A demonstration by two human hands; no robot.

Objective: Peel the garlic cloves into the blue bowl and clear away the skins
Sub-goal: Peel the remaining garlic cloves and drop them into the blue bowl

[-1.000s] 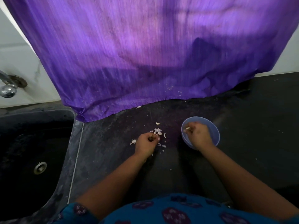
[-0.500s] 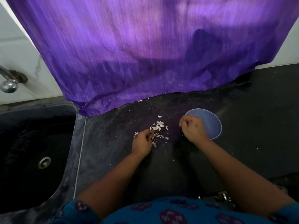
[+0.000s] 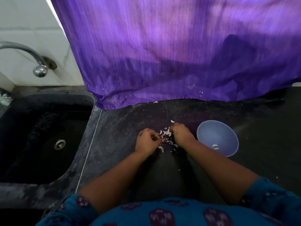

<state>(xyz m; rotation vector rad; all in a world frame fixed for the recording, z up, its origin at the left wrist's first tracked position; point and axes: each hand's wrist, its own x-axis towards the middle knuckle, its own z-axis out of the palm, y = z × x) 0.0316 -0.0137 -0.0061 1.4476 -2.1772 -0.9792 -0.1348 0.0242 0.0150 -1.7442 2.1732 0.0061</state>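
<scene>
A small pile of garlic cloves and skins lies on the dark counter. My left hand is at the pile's left side, fingers curled, pinching a garlic piece at its fingertips. My right hand sits at the pile's right side with its fingers curled down and their tips against the pieces. I see nothing held in it. The blue bowl stands just right of my right hand, apart from it, with two peeled cloves inside.
A black sink with a metal tap takes up the left. A purple cloth hangs down onto the back of the counter. Loose skin bits are scattered on the counter near me.
My right hand left the bowl and moved left to the garlic pile. My left hand stayed at the pile. The view shifted, so the bowl now appears farther right.
</scene>
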